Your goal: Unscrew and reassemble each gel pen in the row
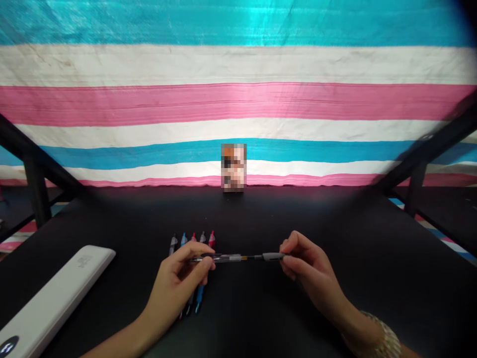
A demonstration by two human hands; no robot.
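Observation:
My left hand pinches the clear barrel of a ballpoint pen between thumb and fingers. At the other end, my right hand pinches the pen's grey grip section. A dark stretch of refill shows between barrel and grip, so the two parts stand apart along one line. The pen lies level above the black table. Beneath and behind my left hand several click pens lie side by side, with red, blue and grey tops; my hand covers their middles.
A long white device like a power bank with a small lit display lies at the left of the black table. A small blurred upright box or card stands at the back edge. Dark frame bars flank both sides, before a striped sheet.

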